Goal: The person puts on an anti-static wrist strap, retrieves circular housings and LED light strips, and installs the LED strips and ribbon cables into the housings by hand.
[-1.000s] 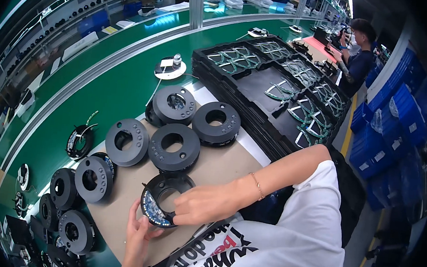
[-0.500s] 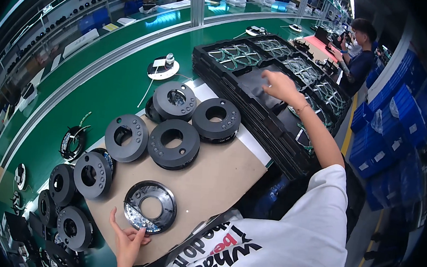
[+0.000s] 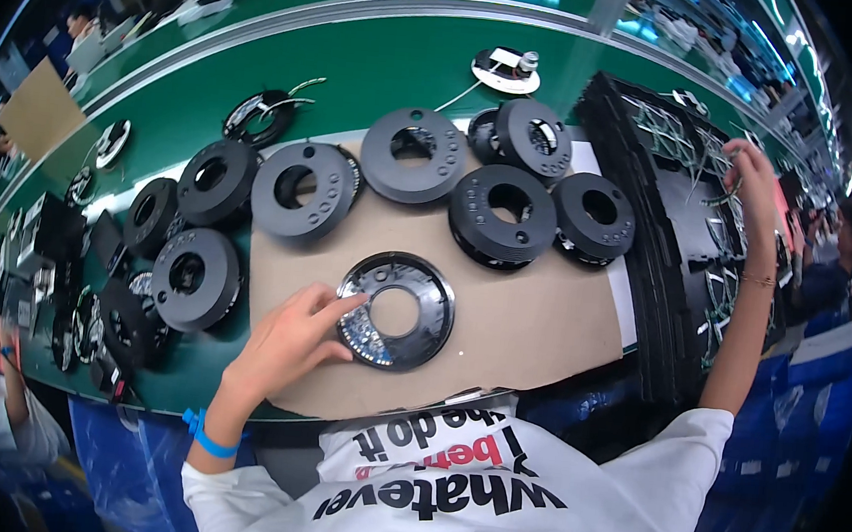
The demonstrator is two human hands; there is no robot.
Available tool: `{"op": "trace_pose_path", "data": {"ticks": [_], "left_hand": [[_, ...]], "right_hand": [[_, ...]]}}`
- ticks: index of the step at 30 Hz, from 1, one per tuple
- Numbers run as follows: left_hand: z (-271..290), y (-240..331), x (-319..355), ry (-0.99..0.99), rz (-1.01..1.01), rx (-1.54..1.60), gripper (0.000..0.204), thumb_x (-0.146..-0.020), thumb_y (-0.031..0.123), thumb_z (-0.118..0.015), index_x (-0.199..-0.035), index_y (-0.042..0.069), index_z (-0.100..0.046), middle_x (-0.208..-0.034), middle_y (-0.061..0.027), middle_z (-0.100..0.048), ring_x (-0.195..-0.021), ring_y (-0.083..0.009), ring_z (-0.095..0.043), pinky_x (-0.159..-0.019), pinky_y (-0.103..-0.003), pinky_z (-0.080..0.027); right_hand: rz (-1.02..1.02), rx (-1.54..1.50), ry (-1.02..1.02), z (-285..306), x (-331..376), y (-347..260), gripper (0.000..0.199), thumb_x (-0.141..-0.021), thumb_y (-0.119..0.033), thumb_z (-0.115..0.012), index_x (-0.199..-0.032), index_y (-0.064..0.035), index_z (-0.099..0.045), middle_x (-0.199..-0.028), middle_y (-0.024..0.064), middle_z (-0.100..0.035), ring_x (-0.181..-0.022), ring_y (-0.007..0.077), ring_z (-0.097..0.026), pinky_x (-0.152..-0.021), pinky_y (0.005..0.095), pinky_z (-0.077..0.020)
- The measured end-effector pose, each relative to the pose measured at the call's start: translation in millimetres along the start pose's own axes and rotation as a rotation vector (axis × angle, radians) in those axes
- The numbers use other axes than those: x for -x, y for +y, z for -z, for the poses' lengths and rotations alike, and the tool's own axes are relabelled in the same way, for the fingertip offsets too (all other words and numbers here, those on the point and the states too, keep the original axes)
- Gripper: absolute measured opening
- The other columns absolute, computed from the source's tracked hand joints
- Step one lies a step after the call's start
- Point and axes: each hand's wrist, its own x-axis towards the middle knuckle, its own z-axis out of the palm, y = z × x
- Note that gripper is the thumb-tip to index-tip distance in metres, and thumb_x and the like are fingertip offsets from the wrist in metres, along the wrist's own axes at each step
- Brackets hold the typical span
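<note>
A shiny black ring housing [image 3: 432,312] lies open side up on the brown cardboard sheet, with a strip of small lights along its lower left. My left hand [image 3: 290,340] grips its left rim, the index finger reaching over the inner face and the thumb by the lower edge. Far to the right, my right hand [image 3: 752,187] is raised over the black compartment tray [image 3: 666,210], fingers closed on a thin pale cable [image 3: 719,200]. Other white-green cables lie in the tray compartments. Blur hides the cable's exact ends.
Several dark grey ring covers [image 3: 412,160] stand behind and left of the cardboard sheet [image 3: 530,344]. A white disc-shaped part [image 3: 506,72] sits farther back on the green bench [image 3: 382,58]. Electronic parts crowd the left end. Other people are at the left and right edges.
My view has turned to the right-hand side less and now faces the bench. My left hand has closed on the ring's rim. My right hand now has a cable in its fingers.
</note>
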Motion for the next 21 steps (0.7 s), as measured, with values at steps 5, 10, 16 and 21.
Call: {"op": "trace_pose_path", "data": {"ticks": [5,10,16,21], "left_hand": [[-3.7,-11.9,6.6,-0.05,-0.073,-0.09,0.055,-0.061,0.021,-0.073,-0.114,0.016,-0.058,-0.091,-0.007,-0.051,-0.082,-0.0237,-0.053,-0.069,-0.036,-0.045],[-11.7,-23.3,4.0,-0.004,-0.161,-0.091,0.051,-0.061,0.025,-0.073,-0.11,0.016,-0.061,-0.091,-0.0067,-0.051,-0.08,-0.0229,-0.054,-0.067,-0.035,-0.047],[-3.9,-25.0,-5.3,-0.085,-0.153,-0.095,0.053,-0.061,0.025,-0.073,-0.112,0.014,-0.059,-0.091,-0.0073,-0.052,-0.079,-0.024,-0.055,-0.067,-0.035,-0.047],[-7.8,-35.1,-10.0,-0.07,-0.262,-0.089,0.052,-0.061,0.027,-0.073,-0.108,0.009,-0.059,-0.087,-0.0081,-0.055,-0.079,-0.0256,-0.055,-0.07,-0.036,-0.047]], "right_hand": [[0.157,-0.205,-0.458,-85.6,15.6,-122.9,0.016,-0.079,-0.006,-0.044,-0.087,-0.003,-0.058,-0.066,-0.0031,-0.05,-0.049,0.0015,-0.042,-0.042,0.0166,-0.0304],[0.305,-0.118,-1.092,-157.1,69.5,-164.4,0.016,-0.072,-0.007,-0.05,-0.084,-0.0013,-0.059,-0.073,0.0022,-0.059,-0.049,0.0067,-0.047,-0.043,0.0204,-0.037],[0.16,-0.296,-1.349,-202.3,108.9,-162.5,0.018,-0.073,-0.008,-0.048,-0.086,-0.0015,-0.059,-0.071,0.0036,-0.058,-0.048,0.0078,-0.05,-0.044,0.0216,-0.0389],[-0.13,-0.592,-1.358,-221.3,117.9,-141.3,0.02,-0.073,0.002,-0.043,-0.087,0.0002,-0.058,-0.074,0.0044,-0.059,-0.047,0.0052,-0.049,-0.043,0.018,-0.0366]]}}
